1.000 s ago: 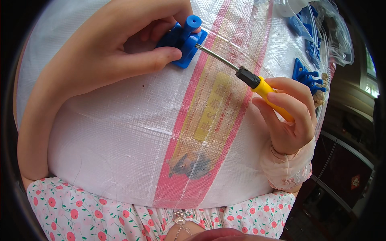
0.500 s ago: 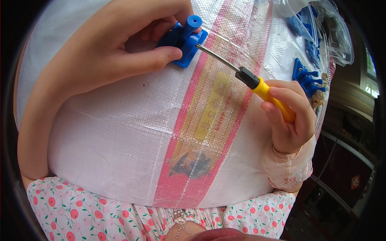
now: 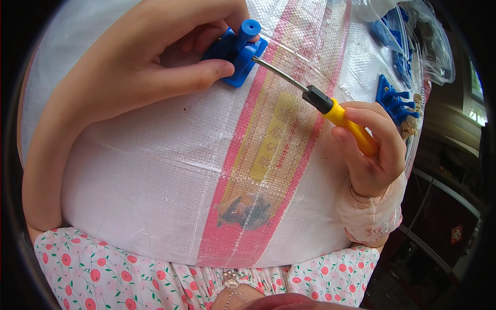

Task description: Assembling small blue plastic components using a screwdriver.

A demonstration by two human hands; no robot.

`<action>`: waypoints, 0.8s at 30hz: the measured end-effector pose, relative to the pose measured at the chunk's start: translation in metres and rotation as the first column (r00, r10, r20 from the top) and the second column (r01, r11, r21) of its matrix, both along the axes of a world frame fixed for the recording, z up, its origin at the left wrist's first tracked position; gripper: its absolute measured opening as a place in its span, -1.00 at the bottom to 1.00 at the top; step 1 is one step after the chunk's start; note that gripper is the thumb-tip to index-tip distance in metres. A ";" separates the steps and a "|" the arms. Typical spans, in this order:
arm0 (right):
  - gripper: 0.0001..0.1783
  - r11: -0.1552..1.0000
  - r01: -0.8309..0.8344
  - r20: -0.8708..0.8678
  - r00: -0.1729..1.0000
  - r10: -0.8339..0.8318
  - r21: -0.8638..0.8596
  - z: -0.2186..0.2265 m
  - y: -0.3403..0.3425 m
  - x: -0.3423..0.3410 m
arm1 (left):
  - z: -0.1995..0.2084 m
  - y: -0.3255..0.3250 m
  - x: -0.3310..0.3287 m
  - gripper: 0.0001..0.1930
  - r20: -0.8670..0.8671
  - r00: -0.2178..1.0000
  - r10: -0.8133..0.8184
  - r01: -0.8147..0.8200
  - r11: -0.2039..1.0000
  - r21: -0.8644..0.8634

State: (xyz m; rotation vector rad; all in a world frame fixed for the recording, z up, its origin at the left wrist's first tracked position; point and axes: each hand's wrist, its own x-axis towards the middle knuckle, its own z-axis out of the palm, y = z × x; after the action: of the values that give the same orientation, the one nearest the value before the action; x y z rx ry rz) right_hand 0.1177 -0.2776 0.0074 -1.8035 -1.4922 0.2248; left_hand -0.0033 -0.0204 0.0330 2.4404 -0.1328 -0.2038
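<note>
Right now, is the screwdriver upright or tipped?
The screwdriver is tipped: its shaft slants from the right hand toward the blue part.

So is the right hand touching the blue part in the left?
Apart. The head view shows the right hand on the screwdriver, with striped sheet between hand and blue part.

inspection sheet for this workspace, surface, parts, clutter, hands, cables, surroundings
Surface: white woven sheet with a pink-edged stripe, lightly creased.
Job's things: blue plastic part; yellow-handled screwdriver, tip at the part's side.
Clutter: clear plastic bag and blue pieces at upper right; a pegged blue piece nearby, small beige things beside it.
Left hand: thumb and fingers holding the blue plastic part.
Right hand: holding the screwdriver's handle.
Cables: nothing seen.
Surroundings: dark panels at right, bright window above.
</note>
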 end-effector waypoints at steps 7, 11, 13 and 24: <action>-0.70 0.999 0.013 0.002 1.000 -0.013 0.052 -0.001 0.002 0.002 | 0.003 -0.002 0.001 -0.69 0.008 1.000 -0.009 0.009 1.000 0.026; -0.69 0.997 0.037 -0.015 0.999 -0.036 0.069 -0.003 0.003 0.001 | 0.000 0.000 0.000 -0.69 0.021 0.999 -0.032 0.031 0.998 0.056; -0.69 0.996 0.044 -0.015 0.999 -0.043 0.080 -0.003 0.004 0.000 | 0.000 -0.001 0.000 -0.69 0.009 1.000 -0.019 0.019 0.999 0.040; -0.59 0.999 0.018 0.080 0.997 -0.020 0.029 -0.001 0.002 0.000 | 0.001 -0.001 0.001 -0.68 -0.003 1.000 -0.002 0.002 1.000 0.020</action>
State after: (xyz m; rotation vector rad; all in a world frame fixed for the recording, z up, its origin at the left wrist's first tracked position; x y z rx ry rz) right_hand 0.1175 -0.2752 0.0063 -1.8222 -1.5253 0.1224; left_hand -0.0026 -0.0218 0.0344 2.4599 -0.1320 -0.2104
